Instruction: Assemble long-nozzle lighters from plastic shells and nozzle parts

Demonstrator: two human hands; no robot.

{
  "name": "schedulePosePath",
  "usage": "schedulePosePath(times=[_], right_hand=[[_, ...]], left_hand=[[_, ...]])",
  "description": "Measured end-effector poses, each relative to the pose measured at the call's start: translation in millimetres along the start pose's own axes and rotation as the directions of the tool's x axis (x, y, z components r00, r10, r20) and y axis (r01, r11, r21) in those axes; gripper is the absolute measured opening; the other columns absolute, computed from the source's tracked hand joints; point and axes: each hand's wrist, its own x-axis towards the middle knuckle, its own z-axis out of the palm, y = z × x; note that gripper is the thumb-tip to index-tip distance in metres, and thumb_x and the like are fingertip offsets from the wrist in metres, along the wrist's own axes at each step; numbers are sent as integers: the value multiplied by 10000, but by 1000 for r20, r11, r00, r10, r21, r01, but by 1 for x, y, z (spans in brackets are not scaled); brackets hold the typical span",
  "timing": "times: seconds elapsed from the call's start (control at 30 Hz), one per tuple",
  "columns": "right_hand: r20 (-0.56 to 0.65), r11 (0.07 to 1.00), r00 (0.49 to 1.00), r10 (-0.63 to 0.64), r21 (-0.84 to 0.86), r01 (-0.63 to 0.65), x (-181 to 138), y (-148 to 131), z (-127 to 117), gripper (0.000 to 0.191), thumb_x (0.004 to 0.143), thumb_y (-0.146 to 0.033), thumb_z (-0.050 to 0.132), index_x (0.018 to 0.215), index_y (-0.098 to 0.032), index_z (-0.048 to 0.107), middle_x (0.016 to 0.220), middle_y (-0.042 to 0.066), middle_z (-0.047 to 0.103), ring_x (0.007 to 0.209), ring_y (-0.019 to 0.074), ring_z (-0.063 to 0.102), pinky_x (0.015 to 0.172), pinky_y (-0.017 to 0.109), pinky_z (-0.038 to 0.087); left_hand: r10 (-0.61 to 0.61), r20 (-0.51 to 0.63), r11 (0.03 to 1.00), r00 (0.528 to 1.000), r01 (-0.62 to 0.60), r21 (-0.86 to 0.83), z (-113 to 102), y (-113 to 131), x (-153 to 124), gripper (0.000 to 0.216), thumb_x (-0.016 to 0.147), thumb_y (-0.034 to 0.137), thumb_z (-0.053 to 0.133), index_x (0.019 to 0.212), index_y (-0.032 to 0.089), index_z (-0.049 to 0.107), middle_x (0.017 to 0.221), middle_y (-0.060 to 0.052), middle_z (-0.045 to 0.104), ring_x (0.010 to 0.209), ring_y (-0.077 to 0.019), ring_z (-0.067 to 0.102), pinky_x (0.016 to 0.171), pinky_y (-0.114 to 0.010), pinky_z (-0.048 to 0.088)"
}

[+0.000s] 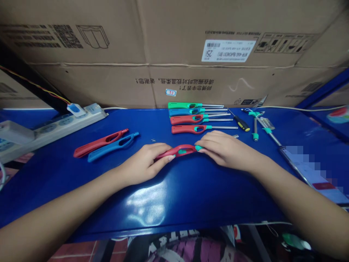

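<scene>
A red long-nosed lighter (177, 150) is held level between both hands, just above the blue table. My left hand (148, 160) closes round its rear handle, thumb along the near side. My right hand (226, 147) pinches the front end at the teal collar (199, 148); any metal tube beyond it is hidden by the fingers. Behind the hands lie several lighters with metal tubes, among them a green one (181, 105), a blue one (182, 112) and a red one (185, 129). On the left rest a red lighter body (92, 145) and a blue lighter body (109, 149), both without tubes.
A black-and-yellow screwdriver (241, 123) lies right of the lighters. Metal tubes with teal parts (255, 131) are farther right. Tiny metal pieces (153, 140) sit near my left hand. A power strip (62, 125) is at left; a large cardboard box (114, 83) stands behind.
</scene>
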Motion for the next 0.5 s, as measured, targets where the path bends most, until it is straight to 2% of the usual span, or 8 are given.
schedulePosePath(times=[0.13, 0.23, 0.37, 0.5], right_hand=[[33, 999, 999, -41, -12, 41, -2, -3, -8, 263, 1031, -212, 469, 1102, -93, 692, 954, 134, 690, 895, 227, 618, 830, 374, 517], [85, 1000, 996, -27, 3, 27, -2, -8, -12, 278, 1033, -207, 453, 1083, -92, 700, 941, 131, 673, 886, 229, 600, 818, 373, 516], [107, 999, 994, -15, 32, 12, -2, -13, -9, 283, 1028, -178, 441, 1059, -83, 706, 917, 137, 666, 869, 228, 584, 796, 367, 504], [84, 993, 996, -11, 116, 1, -2, -12, -3, 269, 1016, -149, 445, 1031, -83, 705, 852, 120, 648, 806, 217, 558, 723, 344, 479]], left_hand=[[-66, 50, 982, 997, 74, -176, 2, -3, 3, 305, 1034, 362, 498, 884, 156, 666, 817, -8, 659, 731, -136, 597, 697, -248, 438], [-65, 60, 978, 996, 76, -196, 4, -2, 2, 286, 1030, 360, 507, 906, 159, 670, 833, -10, 662, 731, -135, 600, 687, -242, 446], [44, 23, 999, 999, -43, -20, 6, 0, -4, 210, 1032, 294, 503, 1061, 153, 656, 934, -45, 670, 823, -159, 623, 759, -263, 480], [188, -25, 965, 982, -180, 193, 11, 0, -10, 219, 1028, 237, 487, 1174, 124, 606, 1014, -97, 679, 863, -195, 648, 767, -301, 520]])
